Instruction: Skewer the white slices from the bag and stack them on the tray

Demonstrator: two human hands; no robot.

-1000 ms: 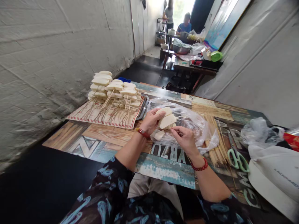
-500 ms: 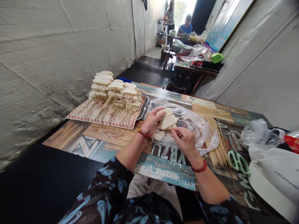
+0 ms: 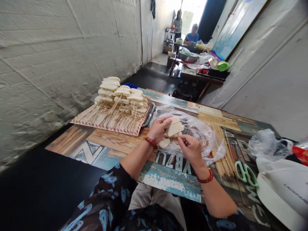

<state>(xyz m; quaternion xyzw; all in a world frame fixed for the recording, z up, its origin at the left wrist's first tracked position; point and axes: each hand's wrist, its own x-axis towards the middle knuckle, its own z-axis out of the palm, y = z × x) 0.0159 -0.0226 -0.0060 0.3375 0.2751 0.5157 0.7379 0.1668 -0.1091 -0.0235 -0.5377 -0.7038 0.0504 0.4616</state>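
My left hand (image 3: 158, 129) is closed on some pale, flat oval slices (image 3: 175, 129), thumb on top and the slices facing right. Close to their lower right edge, my right hand (image 3: 191, 147) pinches what looks like a thin wooden skewer, mostly hidden by the fingers. Below the hands, a loose pale slice (image 3: 164, 143) lies on a clear plastic bag (image 3: 204, 138). On the left, stacks of skewered slices (image 3: 121, 93) rest on a paper sheet (image 3: 83, 116) with a red-striped edge, sticks pointing toward me.
Bare bamboo skewers (image 3: 221, 157) lie right of the bag, beside green-handled scissors (image 3: 245, 173). A white cap (image 3: 281, 186) and a crumpled plastic bag (image 3: 261, 142) occupy the table's right end. Further back, two people are near another table (image 3: 192, 72) holding a metal bowl (image 3: 189, 57).
The view has tilted slightly, so the scene sits a little lower. Both hands keep nearly the same position, with the left still holding the slices and the right pinching close to them.
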